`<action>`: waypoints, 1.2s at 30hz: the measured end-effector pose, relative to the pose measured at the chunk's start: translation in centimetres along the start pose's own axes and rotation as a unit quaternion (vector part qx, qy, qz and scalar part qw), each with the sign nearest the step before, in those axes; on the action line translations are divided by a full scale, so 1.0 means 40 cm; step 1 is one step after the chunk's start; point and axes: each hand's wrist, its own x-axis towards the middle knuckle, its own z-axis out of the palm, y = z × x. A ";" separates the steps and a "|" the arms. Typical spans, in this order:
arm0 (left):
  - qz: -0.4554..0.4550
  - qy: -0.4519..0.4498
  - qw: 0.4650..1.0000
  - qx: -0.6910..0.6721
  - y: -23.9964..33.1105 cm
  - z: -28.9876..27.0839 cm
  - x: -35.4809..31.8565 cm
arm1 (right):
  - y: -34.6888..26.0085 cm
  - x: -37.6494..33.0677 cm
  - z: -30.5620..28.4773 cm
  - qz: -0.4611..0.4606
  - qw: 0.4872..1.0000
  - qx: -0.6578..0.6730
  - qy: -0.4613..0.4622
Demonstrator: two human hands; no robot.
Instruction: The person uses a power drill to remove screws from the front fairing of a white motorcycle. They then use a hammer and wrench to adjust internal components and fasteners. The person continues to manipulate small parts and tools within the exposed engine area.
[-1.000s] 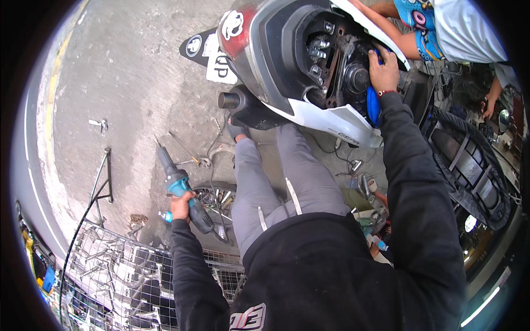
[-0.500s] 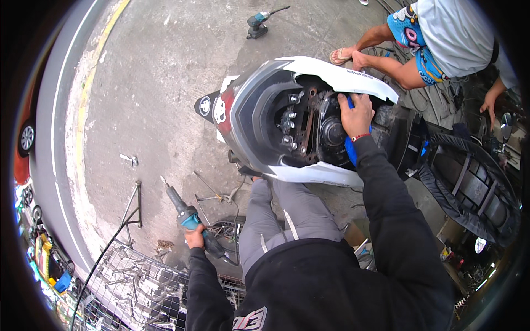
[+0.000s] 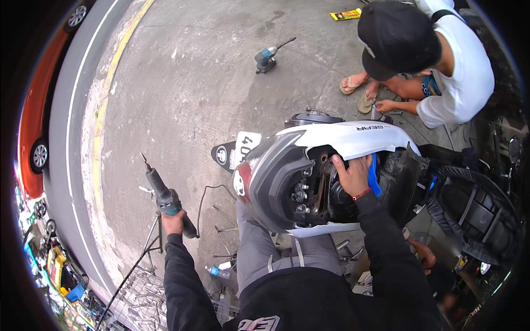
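Observation:
My left hand (image 3: 173, 222) is closed around the body of a teal-and-black die grinder (image 3: 165, 199). The tool's long neck and thin bit point up and away, off to the left of the scooter. My right hand (image 3: 353, 174) lies in the uncovered middle of a white-and-grey scooter body (image 3: 276, 171), thumb spread from the fingers. It rests beside a bright blue piece (image 3: 375, 175), perhaps cloth; the fingertips are partly hidden. Rusty frame metal and bolted brackets (image 3: 301, 191) show in the opening, near a round black cap.
A teal cordless driver (image 3: 266, 59) stands on the concrete. At upper right a co-worker in a black cap (image 3: 400, 38) crouches, one hand near a metal piece. Behind my right arm lies an upturned seat (image 3: 469, 201). A water bottle (image 3: 217, 272) and wire basket (image 3: 141, 298) are near my legs.
The view has shifted, so the scooter sits lower in it. My left hand has carried the die grinder up and left. The co-worker has bent down toward the floor. My right hand stays in the opening.

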 end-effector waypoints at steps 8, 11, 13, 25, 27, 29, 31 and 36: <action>-0.104 -0.113 0.988 -0.032 -0.163 0.188 0.248 | 0.003 -0.030 -0.005 0.065 0.998 0.002 -0.017; -0.144 -0.147 0.979 -0.011 -0.214 0.189 0.269 | 0.000 -0.038 -0.008 0.093 0.994 -0.004 -0.048; -0.140 -0.165 0.976 -0.007 -0.237 0.172 0.275 | -0.005 -0.036 -0.008 0.104 0.994 -0.006 -0.041; -0.126 -0.247 0.960 0.047 -0.287 0.069 0.284 | -0.101 -0.027 -0.134 0.056 0.996 -0.060 -0.030; -0.137 -0.246 0.958 0.057 -0.283 0.063 0.258 | -0.113 -0.043 -0.171 0.160 0.986 0.018 0.045; -0.143 -0.239 0.959 0.049 -0.279 0.057 0.213 | -0.116 -0.046 -0.207 0.203 0.964 0.067 0.159; -0.145 -0.230 0.961 0.044 -0.274 0.064 0.161 | -0.101 -0.024 -0.256 0.229 0.940 0.079 0.239; -0.160 -0.191 0.967 -0.041 -0.290 0.072 -0.072 | -0.026 0.028 -0.444 0.063 0.944 -0.037 0.322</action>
